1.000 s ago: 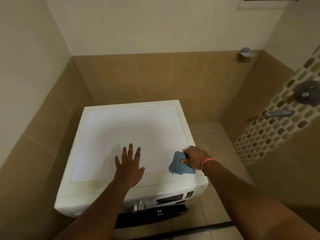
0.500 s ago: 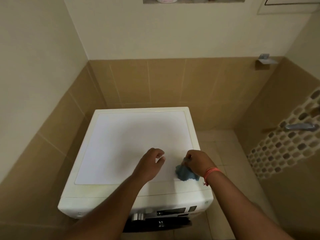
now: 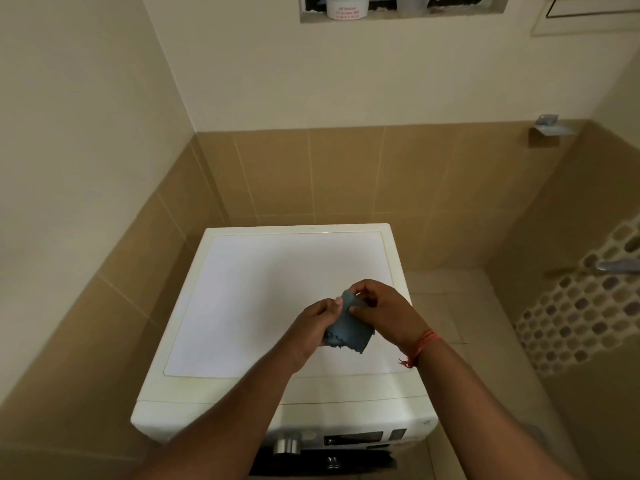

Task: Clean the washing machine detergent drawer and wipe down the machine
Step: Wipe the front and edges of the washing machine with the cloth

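A white front-loading washing machine (image 3: 263, 289) stands in a tiled corner, its flat top facing me. Over the right front part of that top, both hands hold a small blue-grey cloth (image 3: 348, 332) lifted off the surface. My left hand (image 3: 311, 325) pinches the cloth's left edge with thumb and fingers. My right hand (image 3: 384, 311), with an orange thread at the wrist, grips the cloth's upper right corner. The control panel with its silver knob (image 3: 286, 446) and dark display (image 3: 353, 438) shows below my forearms. The detergent drawer is hidden behind my left arm.
Tan tiled walls close in on the left and back of the machine. A wall niche (image 3: 401, 8) above holds a white tub (image 3: 347, 6). A metal tap (image 3: 616, 265) projects from the mosaic wall at the right. Tiled floor (image 3: 460, 306) lies right of the machine.
My left hand came off the machine top, curled and moved right to take the cloth. My right hand lifted the cloth off the surface. The camera tilted up, showing the niche.
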Demonstrator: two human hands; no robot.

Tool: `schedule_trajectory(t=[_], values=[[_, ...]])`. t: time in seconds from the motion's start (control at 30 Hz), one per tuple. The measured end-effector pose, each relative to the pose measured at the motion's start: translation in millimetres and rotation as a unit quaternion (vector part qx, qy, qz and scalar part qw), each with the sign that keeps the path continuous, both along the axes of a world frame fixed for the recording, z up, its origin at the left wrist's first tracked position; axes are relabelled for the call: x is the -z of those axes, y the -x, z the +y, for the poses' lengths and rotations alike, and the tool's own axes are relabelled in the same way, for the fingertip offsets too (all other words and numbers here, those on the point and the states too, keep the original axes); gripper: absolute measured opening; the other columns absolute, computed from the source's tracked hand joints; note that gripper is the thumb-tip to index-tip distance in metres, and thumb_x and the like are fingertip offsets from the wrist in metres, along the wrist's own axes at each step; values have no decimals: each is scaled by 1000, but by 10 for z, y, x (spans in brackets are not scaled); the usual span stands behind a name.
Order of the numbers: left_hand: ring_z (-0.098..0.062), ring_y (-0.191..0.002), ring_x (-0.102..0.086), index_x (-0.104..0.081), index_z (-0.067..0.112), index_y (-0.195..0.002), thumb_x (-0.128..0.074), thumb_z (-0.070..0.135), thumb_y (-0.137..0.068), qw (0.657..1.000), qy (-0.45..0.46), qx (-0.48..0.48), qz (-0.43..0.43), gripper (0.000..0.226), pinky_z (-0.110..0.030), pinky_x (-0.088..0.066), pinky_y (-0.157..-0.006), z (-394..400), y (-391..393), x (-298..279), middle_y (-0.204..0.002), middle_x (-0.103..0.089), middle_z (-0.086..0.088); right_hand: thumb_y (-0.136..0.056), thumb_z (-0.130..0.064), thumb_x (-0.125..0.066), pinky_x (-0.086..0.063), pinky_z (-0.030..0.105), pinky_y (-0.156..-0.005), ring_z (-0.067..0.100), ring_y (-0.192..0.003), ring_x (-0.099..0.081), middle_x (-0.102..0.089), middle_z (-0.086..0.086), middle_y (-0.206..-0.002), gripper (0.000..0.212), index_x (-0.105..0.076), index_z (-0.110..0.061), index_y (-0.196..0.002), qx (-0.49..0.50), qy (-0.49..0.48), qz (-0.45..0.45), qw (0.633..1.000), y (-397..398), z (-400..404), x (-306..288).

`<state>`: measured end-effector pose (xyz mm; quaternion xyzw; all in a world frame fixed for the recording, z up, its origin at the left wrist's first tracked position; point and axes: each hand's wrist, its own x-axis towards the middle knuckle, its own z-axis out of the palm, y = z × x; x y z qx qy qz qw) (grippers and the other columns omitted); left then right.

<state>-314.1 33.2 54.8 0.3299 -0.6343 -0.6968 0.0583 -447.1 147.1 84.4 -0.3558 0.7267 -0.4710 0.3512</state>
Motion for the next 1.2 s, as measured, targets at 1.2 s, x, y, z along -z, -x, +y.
schedule_trajectory(t=[1.2], values=[[-25, -132, -39, -52, 18, -133, -52, 32, -98, 890, 367, -19, -269, 37, -38, -33, -112, -62, -416, 710, -142, -47, -2, -63, 10, -68, -40, 45, -111, 30, -145, -27, -37, 9, -155, 92, -42, -19, -147, -204, -95, 532, 817, -101, 1104, 1531]])
